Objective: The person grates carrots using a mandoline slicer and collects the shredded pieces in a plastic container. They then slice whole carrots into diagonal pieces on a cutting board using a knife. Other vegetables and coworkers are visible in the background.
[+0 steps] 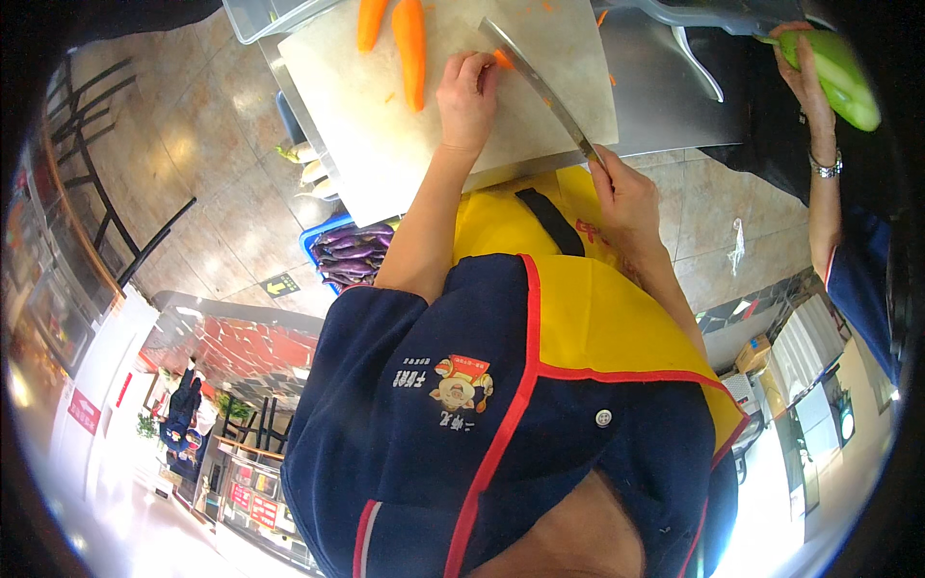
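My left hand (468,97) rests on a pale cutting board (535,130), fingers curled and gripping a small orange carrot piece (504,59). Most of that piece is hidden by the fingers and the blade. In my right hand (627,195) is the handle of a long kitchen knife (540,90). Its blade slants up and left across the board, right beside the carrot piece. Left of my left hand lie a whole peeled carrot (410,54) and a second carrot (371,23), partly cut off by the frame's top edge. Small orange scraps dot the board.
A clear plastic container (264,16) stands at the board's upper left. Below left are a blue basket of purple eggplants (352,249) and several white radishes (312,172). At right, a co-worker's hand (802,72) holds a partly peeled green gourd (838,79) beside the metal table (672,119).
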A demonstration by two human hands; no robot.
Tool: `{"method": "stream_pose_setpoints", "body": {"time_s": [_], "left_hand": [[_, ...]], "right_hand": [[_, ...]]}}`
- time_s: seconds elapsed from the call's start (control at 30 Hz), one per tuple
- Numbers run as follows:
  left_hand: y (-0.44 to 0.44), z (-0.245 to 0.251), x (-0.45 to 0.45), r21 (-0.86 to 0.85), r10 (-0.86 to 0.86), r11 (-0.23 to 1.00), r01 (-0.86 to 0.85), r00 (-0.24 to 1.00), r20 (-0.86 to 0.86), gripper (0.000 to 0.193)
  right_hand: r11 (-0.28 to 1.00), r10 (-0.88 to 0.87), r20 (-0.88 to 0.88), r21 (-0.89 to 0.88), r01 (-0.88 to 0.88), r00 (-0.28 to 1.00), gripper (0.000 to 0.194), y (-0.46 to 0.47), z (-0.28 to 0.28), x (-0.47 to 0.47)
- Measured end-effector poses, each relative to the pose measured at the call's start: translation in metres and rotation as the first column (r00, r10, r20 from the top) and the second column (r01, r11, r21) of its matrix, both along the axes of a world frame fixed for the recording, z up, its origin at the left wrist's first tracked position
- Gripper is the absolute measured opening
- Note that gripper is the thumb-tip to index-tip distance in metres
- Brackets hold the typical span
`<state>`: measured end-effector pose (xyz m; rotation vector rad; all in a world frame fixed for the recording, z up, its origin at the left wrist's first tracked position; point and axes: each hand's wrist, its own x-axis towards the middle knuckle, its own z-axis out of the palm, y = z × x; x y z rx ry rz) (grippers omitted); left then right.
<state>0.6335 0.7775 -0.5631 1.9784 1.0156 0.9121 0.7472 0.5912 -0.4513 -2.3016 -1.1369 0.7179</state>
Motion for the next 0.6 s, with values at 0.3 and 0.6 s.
{"method": "stream_pose_setpoints", "body": {"time_s": [0.3, 0.6], "left_hand": [[0.0026, -0.0045, 0.0019, 0.093, -0.002, 0.996, 0.001, 1.000, 0.016, 0.014], [0.0043, 0.0000, 0.0013, 0.027, -0.038, 0.999, 0.037, 0.999, 0.021, 0.019]], "right_hand": [[0.998, 0.024, 0.034, -0.064, -0.022, 0.999, 0.023, -0.0004, -0.0029, -0.0088], [0.996, 0.071, 0.088, -0.059, -0.066, 0.994, 0.024, 0.0036, -0.0005, -0.0061]]}}
